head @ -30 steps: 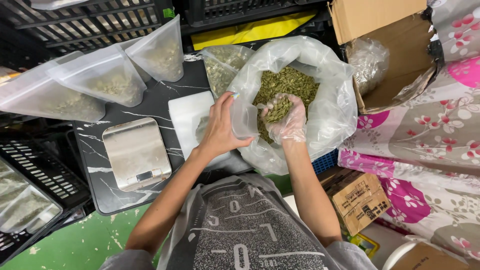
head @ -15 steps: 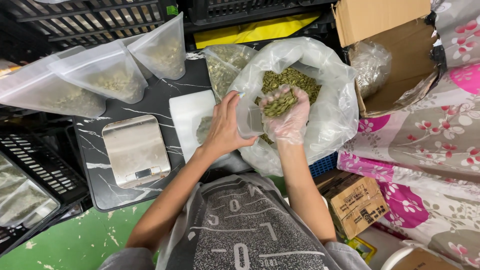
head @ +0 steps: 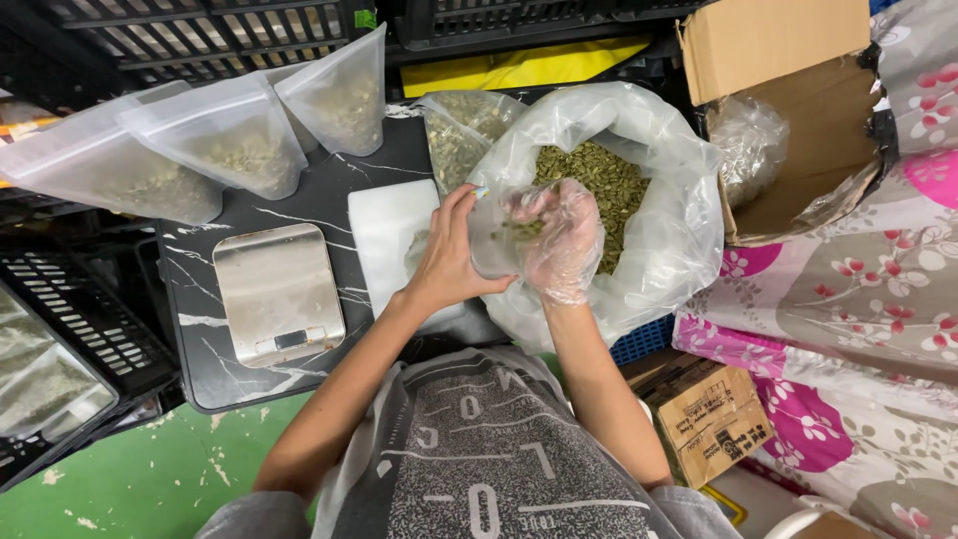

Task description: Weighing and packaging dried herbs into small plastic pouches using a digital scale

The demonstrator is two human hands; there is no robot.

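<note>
The left hand (head: 449,258) pinches open a small clear pouch (head: 491,235) just left of the large plastic sack (head: 659,240) of green seeds (head: 599,185). The gloved right hand (head: 557,240), cupped around a scoop of seeds, touches the pouch mouth. A steel scale (head: 277,289) sits left on the dark marbled board (head: 329,190).

Bare dark tabletop (head: 329,190) shows only in a strip at centre frame, between the metal scale (head: 279,291) and the filled pouches (head: 235,145) standing along the upper left. Black crates (head: 150,35) wall off the top. At right, the big open sack (head: 659,230) and a cardboard box (head: 798,120) block passage.
</note>
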